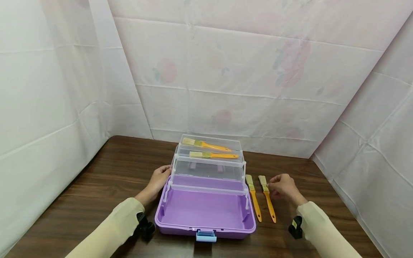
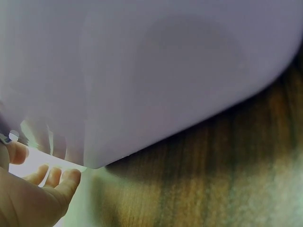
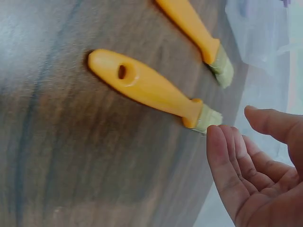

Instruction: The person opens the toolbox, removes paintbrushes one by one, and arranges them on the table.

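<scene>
A purple toolbox [image 1: 206,208] with a light blue latch stands open, its clear tiered trays [image 1: 209,166] raised at the back. Two paintbrushes lie in the upper tiers: the rear paintbrush [image 1: 206,144] and the front paintbrush [image 1: 213,155]. My left hand [image 1: 158,180] is at the box's back left side, its fingertips partly hidden by the trays. To the right of the box, an inner paintbrush [image 1: 254,199] and an outer paintbrush [image 1: 267,199] lie on the table. My right hand [image 1: 284,187] is beside the outer brush's metal band, thumb and fingers apart in the right wrist view.
The dark wooden table [image 1: 106,179] is bordered by white cloth walls [image 1: 245,71] at the back and both sides. Each wrist wears a small black camera, such as the right wrist camera [image 1: 295,227].
</scene>
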Demonstrator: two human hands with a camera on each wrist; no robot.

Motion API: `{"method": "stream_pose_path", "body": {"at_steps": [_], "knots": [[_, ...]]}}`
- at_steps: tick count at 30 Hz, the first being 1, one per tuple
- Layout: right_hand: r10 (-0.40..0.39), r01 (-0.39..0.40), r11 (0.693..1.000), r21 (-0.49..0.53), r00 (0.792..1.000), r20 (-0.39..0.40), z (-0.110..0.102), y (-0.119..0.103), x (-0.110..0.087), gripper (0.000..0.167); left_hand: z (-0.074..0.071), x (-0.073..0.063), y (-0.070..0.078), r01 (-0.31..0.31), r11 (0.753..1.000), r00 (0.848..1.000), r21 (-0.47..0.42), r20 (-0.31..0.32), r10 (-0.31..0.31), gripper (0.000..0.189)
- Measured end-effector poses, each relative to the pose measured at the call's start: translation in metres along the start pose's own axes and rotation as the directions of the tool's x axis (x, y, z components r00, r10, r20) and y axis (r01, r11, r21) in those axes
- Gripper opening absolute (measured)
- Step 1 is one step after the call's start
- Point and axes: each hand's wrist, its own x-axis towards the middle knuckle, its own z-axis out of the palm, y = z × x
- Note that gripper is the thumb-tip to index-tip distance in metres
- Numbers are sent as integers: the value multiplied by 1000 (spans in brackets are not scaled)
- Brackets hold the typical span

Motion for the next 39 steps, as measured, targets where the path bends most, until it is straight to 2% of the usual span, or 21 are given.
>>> {"method": "stream_pose_path", "body": {"at_steps": [17, 27, 36, 39], "knots": [[-126, 127, 990, -57, 992, 13, -8, -42, 4, 24, -1, 1, 0, 7, 1000, 1000, 14, 0, -7, 41], [-129, 130, 988, -86, 992, 8, -8, -74, 9, 29, -1, 0, 1, 1, 1000, 1000, 17, 1, -1, 41], [-162, 162, 985, -62, 987, 3, -2, -96, 11, 25, 0, 0, 0, 4, 1000, 1000, 25, 1, -4, 41], [-202, 202, 977, -63, 979, 6, 0, -101, 12, 24, 0, 0, -1, 3, 1000, 1000, 26, 0, -3, 40]]}}
